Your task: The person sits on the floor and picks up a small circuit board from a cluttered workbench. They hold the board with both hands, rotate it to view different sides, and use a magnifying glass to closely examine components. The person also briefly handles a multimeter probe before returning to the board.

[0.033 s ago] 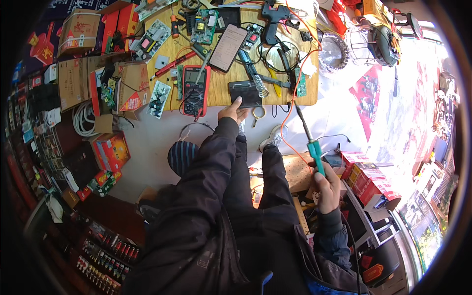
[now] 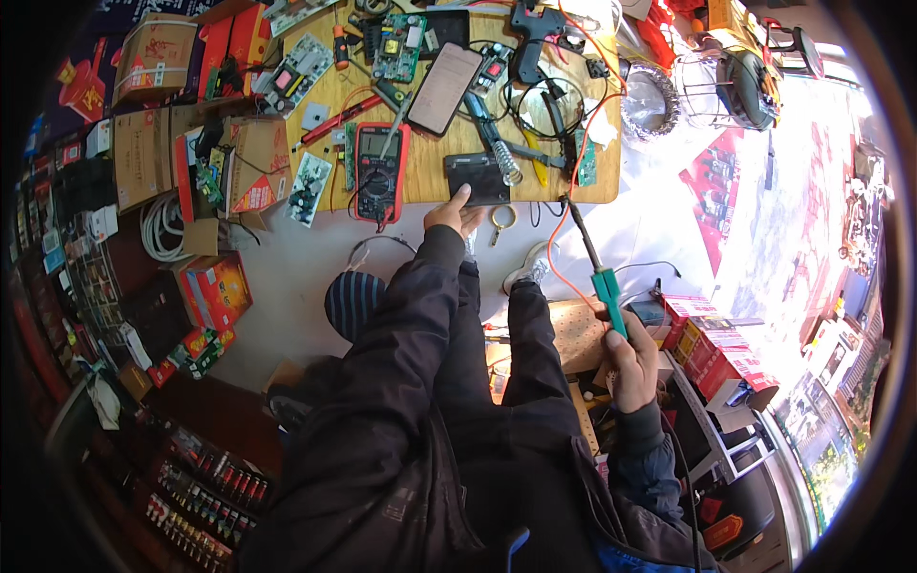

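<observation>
Hands work apart: the left hand [image 2: 451,218] holds the near edge of a flat black rectangular case [image 2: 482,174], thumb on top and fingers curled below, their reach underneath hidden. The right hand [image 2: 632,365] is closed around a teal-handled soldering iron [image 2: 609,294] with a dark, slender shaft. The case lies straight ahead of the left hand, at the front edge of the yellow wooden counter [image 2: 426,180], its longer side running roughly left to right. From the right hand it is ahead and to the left, well apart, so the left hand is much the nearer. The iron slants forward and leftward from the right fist; its tip comes near the counter's front edge, to the right of the case and apart from it. Whether the tip touches anything is too small to tell.

Just beyond the case, ahead of the left hand, is a silver coiled-wire iron holder [image 2: 506,164]; to that hand's left front lies a red-rimmed digital multimeter [image 2: 382,177]. Farther left, an open brown cardboard box [image 2: 261,158] has a green circuit board [image 2: 211,183] and dark cable at its mouth. Well ahead of the right hand sits a round silver basin [image 2: 672,94]; its contents are unclear. Red-and-white cartons [image 2: 718,349] stand to the right of the right hand.
</observation>
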### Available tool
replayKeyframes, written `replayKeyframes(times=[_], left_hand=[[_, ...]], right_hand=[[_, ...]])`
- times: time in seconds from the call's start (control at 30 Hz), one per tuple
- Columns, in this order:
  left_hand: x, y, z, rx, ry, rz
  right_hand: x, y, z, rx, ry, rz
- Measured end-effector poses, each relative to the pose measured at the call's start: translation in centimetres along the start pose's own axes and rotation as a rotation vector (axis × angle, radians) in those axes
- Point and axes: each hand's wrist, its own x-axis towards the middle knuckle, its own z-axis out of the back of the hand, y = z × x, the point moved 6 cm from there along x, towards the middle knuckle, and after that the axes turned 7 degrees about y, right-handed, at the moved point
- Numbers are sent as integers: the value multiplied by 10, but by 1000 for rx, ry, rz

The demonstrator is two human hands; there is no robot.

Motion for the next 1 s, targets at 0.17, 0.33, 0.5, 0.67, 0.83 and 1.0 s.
replayKeyframes(times=[0.17,0.33,0.5,0.67,0.83,1.0], left_hand=[[-3,3,6,-33,17,-67],[-13,-5,31,-39,1,-181],[-8,-9,39,-141,13,-162],[-3,-16,28,-202,5,-138],[-11,-22,27,-72,-8,-101],[-10,-21,27,-27,-9,-120]], right_hand=[[14,-14,-26,108,138,-78],[27,-18,-46,114,220,-97],[30,-19,-56,128,228,-96],[32,-8,-61,114,224,-103],[42,4,-72,115,257,-120],[55,9,-83,177,288,-166]])
